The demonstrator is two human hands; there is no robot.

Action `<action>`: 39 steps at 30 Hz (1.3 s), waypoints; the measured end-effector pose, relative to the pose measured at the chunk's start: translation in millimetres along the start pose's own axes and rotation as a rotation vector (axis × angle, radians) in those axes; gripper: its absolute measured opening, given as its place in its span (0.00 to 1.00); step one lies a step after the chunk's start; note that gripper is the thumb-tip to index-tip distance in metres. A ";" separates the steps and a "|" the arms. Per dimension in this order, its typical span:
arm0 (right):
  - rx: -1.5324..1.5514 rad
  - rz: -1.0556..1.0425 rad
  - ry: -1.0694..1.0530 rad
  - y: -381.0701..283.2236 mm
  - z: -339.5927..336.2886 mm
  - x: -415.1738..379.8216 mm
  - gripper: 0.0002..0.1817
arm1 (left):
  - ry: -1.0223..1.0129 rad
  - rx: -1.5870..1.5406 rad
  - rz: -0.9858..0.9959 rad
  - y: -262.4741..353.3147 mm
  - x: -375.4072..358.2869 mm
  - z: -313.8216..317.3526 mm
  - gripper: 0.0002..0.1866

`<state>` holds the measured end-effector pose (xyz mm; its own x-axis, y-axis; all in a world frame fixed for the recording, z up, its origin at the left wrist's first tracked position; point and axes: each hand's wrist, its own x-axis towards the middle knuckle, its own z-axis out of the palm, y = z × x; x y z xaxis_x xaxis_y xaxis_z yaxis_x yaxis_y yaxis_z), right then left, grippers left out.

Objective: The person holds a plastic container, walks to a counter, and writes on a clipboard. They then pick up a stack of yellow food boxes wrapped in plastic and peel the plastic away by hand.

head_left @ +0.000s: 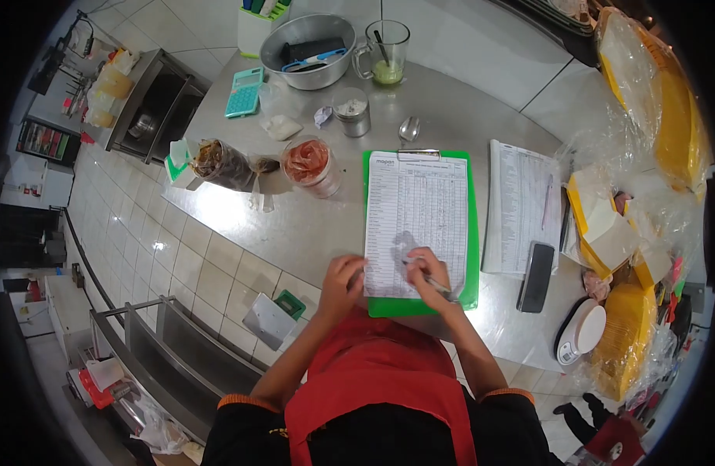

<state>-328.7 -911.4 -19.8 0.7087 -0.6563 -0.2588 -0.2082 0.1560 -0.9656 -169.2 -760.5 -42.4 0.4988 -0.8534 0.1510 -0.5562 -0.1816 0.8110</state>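
A printed form (pixel 388 210) lies on a green clipboard (pixel 472 233) on the metal table (pixel 311 248). My right hand (pixel 429 278) is closed around a pen (pixel 441 286), over the lower right part of the form. Beside the lower left edge of the clipboard is my left hand (pixel 345 281), fingers bent and apart, with nothing visible in it. Right of the clipboard lie more printed sheets (pixel 520 206) with a pen on them. A dark phone (pixel 536 277) rests at their lower right corner.
A tub of red contents (pixel 312 167), a metal canister (pixel 352 116), a spoon (pixel 409 129), a glass mug (pixel 387 58), a metal bowl (pixel 309 75) and a teal calculator (pixel 244 92) stand farther back. At right are a scale (pixel 582 332) and yellow packages (pixel 625 338).
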 end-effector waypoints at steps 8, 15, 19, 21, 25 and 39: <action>-0.102 -0.149 0.034 45.5 30.8 20.7 0.03 | -0.026 0.152 0.111 3.7 -17.6 2.8 0.23; -0.219 -0.191 0.095 31.7 40.9 -16.6 0.04 | -0.009 0.223 0.118 -0.1 -19.9 9.8 0.27; -0.298 -0.181 0.333 40.0 10.4 -36.5 0.05 | 0.022 0.284 0.154 -3.2 -20.7 13.0 0.27; -0.319 -0.234 0.480 60.0 -15.8 -44.3 0.05 | 0.029 0.289 0.171 -5.7 -21.4 15.8 0.27; -0.186 -0.077 0.595 55.5 -48.2 -59.2 0.09 | 0.069 0.304 0.215 -8.8 -22.5 19.0 0.28; -0.143 -0.089 0.557 58.2 -52.9 -58.4 0.10 | 0.112 0.343 0.260 -18.2 -26.0 24.7 0.29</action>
<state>-417.9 -903.1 -59.5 0.2743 -0.9577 -0.0868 -0.2808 0.0066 -0.9598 -188.4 -747.1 -75.0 0.3714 -0.8373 0.4012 -0.8519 -0.1354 0.5060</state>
